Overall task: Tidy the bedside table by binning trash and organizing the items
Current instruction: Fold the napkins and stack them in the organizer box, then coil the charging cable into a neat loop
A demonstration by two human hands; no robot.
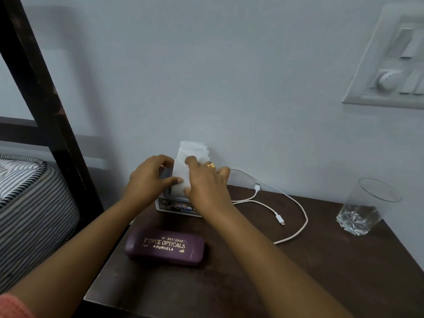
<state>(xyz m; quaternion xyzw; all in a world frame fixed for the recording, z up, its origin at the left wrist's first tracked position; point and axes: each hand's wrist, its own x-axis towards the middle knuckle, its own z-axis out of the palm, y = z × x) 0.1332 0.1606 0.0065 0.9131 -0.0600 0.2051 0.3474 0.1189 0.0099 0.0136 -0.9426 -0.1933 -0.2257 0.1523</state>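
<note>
- Both hands meet at the back of the desk (pixel 298 283), against the wall: the left hand (pixel 146 180) has its grip closed on the side of a small white tissue box (pixel 174 206), thumb pressed to the white tissue (pixel 188 161) standing out of it.
- The right hand (pixel 206 184), a gold ring (pixel 211 165) on one finger, curls its fingertips over the same tissue, thumb low at the box front; its grip is pinched shut on the paper.
- Judged from here, the thin sheet could tear or drag out more sheets if tugged, and the light box could tip.
- A white charging cable (pixel 296 216) loops just right of the box, one plug lying free; a sweeping wrist could snag it toward the empty faceted glass (pixel 362 212) near the desk's right edge.
- In front lies a purple spectacle case (pixel 165 246), gold-lettered "PRINCE OPTICALS", "ROURKELA" and "M 9861564871".
- The box's printing is too small to read.
- A striped mattress (pixel 29 198) sits left.
</note>
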